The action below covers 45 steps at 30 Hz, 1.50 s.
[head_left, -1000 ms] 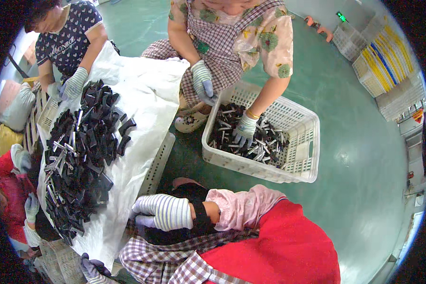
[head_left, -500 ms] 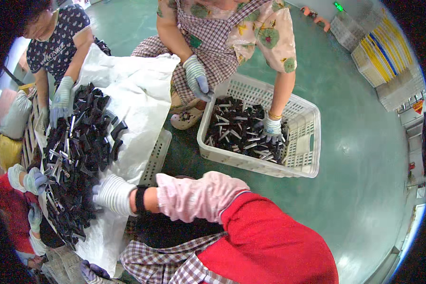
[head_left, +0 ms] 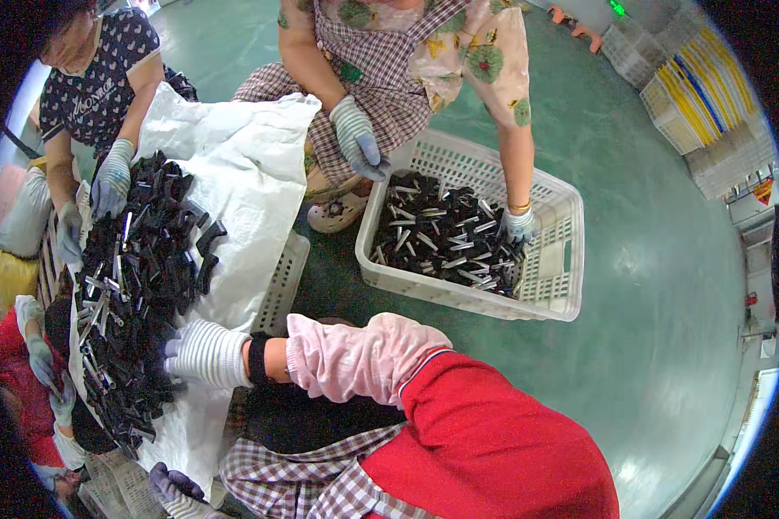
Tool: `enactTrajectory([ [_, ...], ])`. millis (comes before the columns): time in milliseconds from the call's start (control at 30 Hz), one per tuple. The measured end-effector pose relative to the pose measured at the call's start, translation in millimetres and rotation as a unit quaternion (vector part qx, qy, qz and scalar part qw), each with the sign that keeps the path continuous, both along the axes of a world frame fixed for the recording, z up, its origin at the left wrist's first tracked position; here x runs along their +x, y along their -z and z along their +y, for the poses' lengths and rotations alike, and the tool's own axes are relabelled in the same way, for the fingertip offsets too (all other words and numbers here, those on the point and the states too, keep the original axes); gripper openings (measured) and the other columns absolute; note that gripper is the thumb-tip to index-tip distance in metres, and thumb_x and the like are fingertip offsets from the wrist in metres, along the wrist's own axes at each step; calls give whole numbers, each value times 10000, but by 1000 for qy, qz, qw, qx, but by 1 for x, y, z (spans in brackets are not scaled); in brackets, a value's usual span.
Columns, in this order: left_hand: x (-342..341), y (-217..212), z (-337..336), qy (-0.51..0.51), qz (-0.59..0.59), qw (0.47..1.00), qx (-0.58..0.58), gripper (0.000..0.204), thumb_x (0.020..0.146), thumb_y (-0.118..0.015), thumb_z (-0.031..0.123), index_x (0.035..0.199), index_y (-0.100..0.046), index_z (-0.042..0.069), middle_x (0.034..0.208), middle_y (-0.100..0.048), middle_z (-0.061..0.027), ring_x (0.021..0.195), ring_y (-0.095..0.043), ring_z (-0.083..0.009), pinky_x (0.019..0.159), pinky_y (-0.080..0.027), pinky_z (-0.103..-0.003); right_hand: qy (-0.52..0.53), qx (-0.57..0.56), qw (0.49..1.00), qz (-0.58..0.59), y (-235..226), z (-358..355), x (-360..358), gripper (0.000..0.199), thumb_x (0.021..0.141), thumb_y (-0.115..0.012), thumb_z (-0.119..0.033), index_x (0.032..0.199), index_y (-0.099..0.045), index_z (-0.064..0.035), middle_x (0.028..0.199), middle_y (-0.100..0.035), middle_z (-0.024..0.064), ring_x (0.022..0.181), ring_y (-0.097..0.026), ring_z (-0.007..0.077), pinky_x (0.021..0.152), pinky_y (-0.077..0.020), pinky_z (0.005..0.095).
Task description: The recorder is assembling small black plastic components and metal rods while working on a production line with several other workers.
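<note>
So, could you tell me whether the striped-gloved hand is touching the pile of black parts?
Touching. The head view shows the right hand reaching into the edge of the pile, with no gap between.

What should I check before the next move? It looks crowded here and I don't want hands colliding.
1. Right hand touches the pile of black parts: ok.
2. Right hand grips a part: cannot tell.
3. Left hand empty: cannot tell, it is near the picture's edge.
4. Pile lies on the white sack: ok.
5. White basket free of other hands: not ok, a co-worker's gloved hand is inside.
</note>
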<state>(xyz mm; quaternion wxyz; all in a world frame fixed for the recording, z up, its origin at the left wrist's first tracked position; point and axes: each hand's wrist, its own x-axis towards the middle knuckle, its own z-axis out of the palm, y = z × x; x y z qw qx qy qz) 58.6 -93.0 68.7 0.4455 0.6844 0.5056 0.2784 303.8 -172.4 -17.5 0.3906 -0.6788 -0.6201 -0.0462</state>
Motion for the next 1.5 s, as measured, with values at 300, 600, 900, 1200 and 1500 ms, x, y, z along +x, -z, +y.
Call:
enactTrajectory([
  [300,3,0,-3,6,14,1000,-4,306,933,-529,334,748,-491,93,621,-403,20,537,-386,-105,521,-322,-261,-25,5,999,21,8,-18,4,244,729,-651,-154,956,-634,-68,898,-619,125,807,-621,356,704,-518,452],
  [600,-113,69,137,17,-41,993,-109,288,941,-549,251,1165,-567,72,645,-520,78,504,-449,-80,415,-336,-218,-66,33,996,56,-8,1,-12,278,717,-671,-161,985,-662,-86,930,-647,122,894,-629,350,767,-527,440],
  [900,-15,-6,-2,-5,-54,997,-47,254,929,-562,269,757,-507,90,618,-402,32,537,-351,-84,530,-312,-256,-40,-11,996,76,11,-38,3,256,745,-661,-110,997,-636,-70,940,-639,130,872,-606,367,774,-501,444],
  [1200,-22,6,8,18,-66,997,-23,235,941,-511,307,874,-548,84,626,-368,43,543,-338,-76,520,-295,-255,-27,-26,997,65,16,-42,-1,249,744,-657,-96,989,-636,-60,957,-639,137,870,-613,369,782,-508,437],
  [1500,-67,56,65,10,-79,996,-45,199,966,-442,181,948,-600,62,705,-545,-18,570,-469,-73,497,-394,-223,-36,-25,995,88,20,-46,-13,267,751,-619,-152,1009,-651,-87,929,-641,150,898,-618,366,794,-507,462],
])
